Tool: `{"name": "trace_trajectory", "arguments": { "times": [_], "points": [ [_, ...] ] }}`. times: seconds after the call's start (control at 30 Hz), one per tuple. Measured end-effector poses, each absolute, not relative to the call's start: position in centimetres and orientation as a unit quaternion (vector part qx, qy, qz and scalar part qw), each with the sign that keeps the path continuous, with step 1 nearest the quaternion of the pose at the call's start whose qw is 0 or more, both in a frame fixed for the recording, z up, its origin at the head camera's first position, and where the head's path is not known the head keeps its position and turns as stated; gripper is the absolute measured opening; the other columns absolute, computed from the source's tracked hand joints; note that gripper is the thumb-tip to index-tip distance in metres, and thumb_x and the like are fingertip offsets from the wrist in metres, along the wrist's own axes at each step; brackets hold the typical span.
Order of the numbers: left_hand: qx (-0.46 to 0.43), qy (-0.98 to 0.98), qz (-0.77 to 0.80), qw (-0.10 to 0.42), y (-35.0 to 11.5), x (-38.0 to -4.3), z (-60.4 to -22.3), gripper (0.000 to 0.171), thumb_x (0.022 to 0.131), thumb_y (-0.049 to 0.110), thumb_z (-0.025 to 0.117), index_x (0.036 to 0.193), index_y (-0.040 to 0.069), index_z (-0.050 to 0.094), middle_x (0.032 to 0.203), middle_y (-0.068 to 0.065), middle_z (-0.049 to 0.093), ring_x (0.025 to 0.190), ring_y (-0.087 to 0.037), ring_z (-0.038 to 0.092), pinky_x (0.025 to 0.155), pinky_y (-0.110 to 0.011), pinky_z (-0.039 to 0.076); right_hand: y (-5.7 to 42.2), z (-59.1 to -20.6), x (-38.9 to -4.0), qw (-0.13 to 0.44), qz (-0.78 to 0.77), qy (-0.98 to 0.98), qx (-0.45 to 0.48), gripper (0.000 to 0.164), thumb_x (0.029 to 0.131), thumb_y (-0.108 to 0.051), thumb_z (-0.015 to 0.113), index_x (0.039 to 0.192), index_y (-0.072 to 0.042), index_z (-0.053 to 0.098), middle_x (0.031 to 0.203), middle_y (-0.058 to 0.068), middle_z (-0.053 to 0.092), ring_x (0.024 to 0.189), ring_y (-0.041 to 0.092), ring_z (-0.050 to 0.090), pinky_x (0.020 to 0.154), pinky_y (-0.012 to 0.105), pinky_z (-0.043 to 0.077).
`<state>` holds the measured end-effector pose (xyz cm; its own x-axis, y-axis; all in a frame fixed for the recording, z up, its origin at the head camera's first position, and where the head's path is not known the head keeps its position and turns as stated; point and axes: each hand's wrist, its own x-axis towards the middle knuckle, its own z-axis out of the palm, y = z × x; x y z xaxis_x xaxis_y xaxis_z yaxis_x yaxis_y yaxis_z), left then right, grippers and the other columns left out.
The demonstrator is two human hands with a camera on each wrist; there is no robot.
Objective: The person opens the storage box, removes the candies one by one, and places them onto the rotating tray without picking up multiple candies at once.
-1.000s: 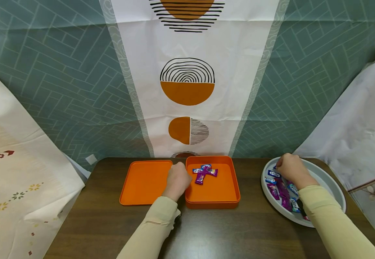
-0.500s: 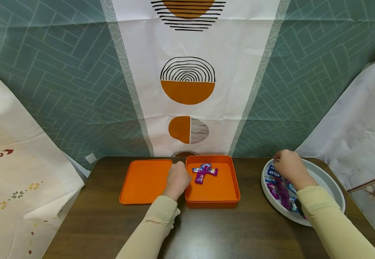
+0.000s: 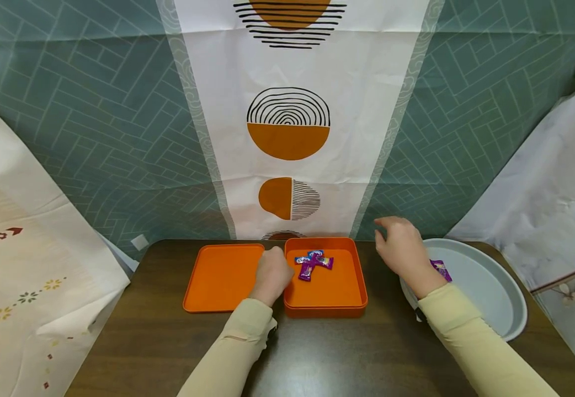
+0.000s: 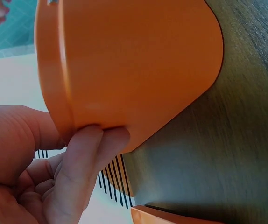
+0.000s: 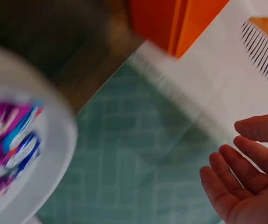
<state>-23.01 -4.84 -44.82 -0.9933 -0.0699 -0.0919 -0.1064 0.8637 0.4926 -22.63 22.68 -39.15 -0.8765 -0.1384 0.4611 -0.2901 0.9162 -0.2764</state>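
Note:
My left hand (image 3: 273, 275) pinches the left wall of the orange box (image 3: 334, 292). In the left wrist view, fingers (image 4: 80, 168) lie on the outside of that box wall. Inside the box lies a small cluster of purple and blue wrapped candies (image 3: 308, 267). My right hand (image 3: 403, 253) hovers between the box and a round, pale grey tray (image 3: 491, 286). Its thumb and fingers are apart and loosely bent, with nothing seen between them in the right wrist view. Purple and blue candies (image 5: 12, 144) lie in the tray; my right forearm hides most of them in the head view.
A flat orange lid (image 3: 223, 278) lies on the dark wooden table (image 3: 143, 342), left of the box. A patterned cloth (image 3: 287, 66) hangs behind the table. White cloths (image 3: 14, 275) hang at both sides.
My right hand has left the candies in the round tray and moved left toward the box, its fingers spreading. The left hand stays in place at the box wall.

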Motion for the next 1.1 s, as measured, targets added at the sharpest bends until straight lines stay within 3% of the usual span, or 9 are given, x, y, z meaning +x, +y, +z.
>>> {"name": "trace_trajectory", "arguments": {
  "times": [0.2,0.53,0.67,0.83,0.93,1.1],
  "points": [
    [-0.044,0.968,0.246,0.036,-4.9,-23.0,-44.9,0.02,0.07,0.014,0.074,0.083,0.003,0.063,0.069,-0.005,0.056,0.054,-0.019,0.051,0.048,-0.028,0.046,18.9,-40.1,-22.6,0.173,0.17,-0.958,0.151,0.027,0.084,-0.015,0.064,0.108,-0.005,0.064,0.107,0.011,0.062,0.098,0.029,0.056,0.087,0.043,0.044],
    [-0.044,0.967,0.247,0.04,-4.7,-22.9,-44.8,0.021,0.071,0.014,0.074,0.084,0.004,0.062,0.069,-0.004,0.056,0.054,-0.018,0.051,0.047,-0.028,0.047,14.5,-42.6,-23.7,0.092,0.124,-0.966,0.206,0.028,0.084,-0.006,0.06,0.112,-0.005,0.063,0.105,0.008,0.06,0.096,0.024,0.057,0.088,0.038,0.045],
    [-0.044,0.967,0.249,0.042,-4.7,-22.9,-44.8,0.024,0.071,0.015,0.075,0.087,0.003,0.062,0.072,-0.005,0.057,0.054,-0.018,0.051,0.047,-0.029,0.047,13.5,-43.5,-24.2,0.054,0.099,-0.97,0.215,0.039,0.084,-0.013,0.065,0.121,-0.005,0.059,0.118,0.01,0.056,0.109,0.027,0.051,0.093,0.039,0.041],
    [-0.043,0.967,0.249,0.044,-4.7,-23.0,-44.8,0.024,0.07,0.014,0.075,0.087,0.003,0.062,0.072,-0.005,0.058,0.054,-0.018,0.051,0.048,-0.029,0.048,12.7,-44.1,-24.5,-0.004,0.083,-0.97,0.227,0.049,0.088,-0.018,0.061,0.133,-0.006,0.049,0.138,0.014,0.042,0.13,0.031,0.033,0.101,0.042,0.03],
    [-0.043,0.968,0.243,0.04,-4.9,-23.1,-44.8,0.023,0.07,0.015,0.074,0.086,0.004,0.062,0.072,-0.005,0.058,0.054,-0.019,0.052,0.05,-0.031,0.049,12.5,-44.2,-24.6,-0.019,0.084,-0.968,0.237,0.051,0.089,-0.018,0.059,0.137,-0.007,0.045,0.144,0.015,0.034,0.134,0.03,0.026,0.103,0.041,0.025],
    [-0.047,0.967,0.248,0.042,-5.1,-23.1,-44.7,0.023,0.07,0.015,0.074,0.086,0.004,0.062,0.072,-0.005,0.058,0.054,-0.019,0.052,0.05,-0.031,0.049,12.2,-44.3,-24.6,-0.003,0.084,-0.967,0.242,0.052,0.088,-0.02,0.061,0.136,-0.007,0.046,0.142,0.012,0.038,0.133,0.028,0.028,0.102,0.041,0.027]
  ]
}}
